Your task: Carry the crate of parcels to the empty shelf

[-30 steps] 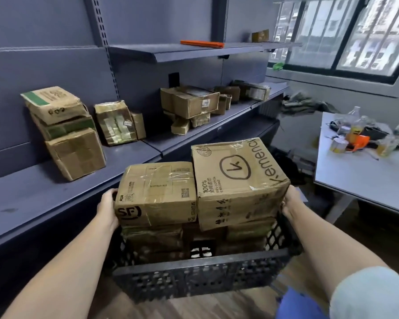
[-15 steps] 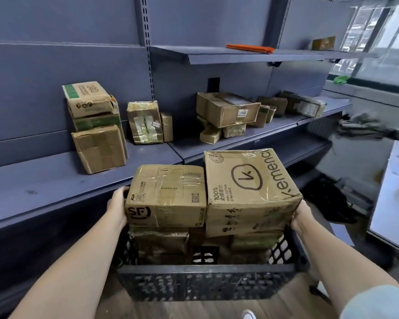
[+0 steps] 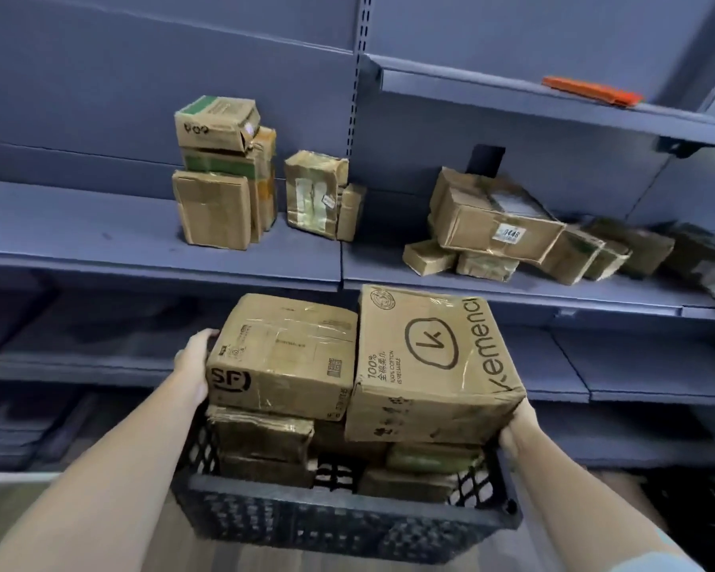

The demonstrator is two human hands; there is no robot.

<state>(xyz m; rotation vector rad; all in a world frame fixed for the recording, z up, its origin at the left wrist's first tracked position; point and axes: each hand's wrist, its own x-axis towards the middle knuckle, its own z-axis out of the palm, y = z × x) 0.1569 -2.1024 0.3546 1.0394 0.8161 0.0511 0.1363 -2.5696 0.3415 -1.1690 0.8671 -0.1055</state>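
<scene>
The left hand [image 3: 193,363] holds the left side of the black crate [image 3: 339,526], at about 9 o'clock from the boxes; its grip is hidden behind the SF box [image 3: 281,357], so I cannot tell how the fingers lie. The crate sits low in the middle of the view, full of brown boxes (two ride on top). The SF box is on the left, touching the big box with the circle mark [image 3: 430,361] on its right. The right hand [image 3: 517,427] holds the crate's right side at 3 o'clock, grip hidden too. At 12 o'clock is a blue shelf [image 3: 100,225] with more boxes.
</scene>
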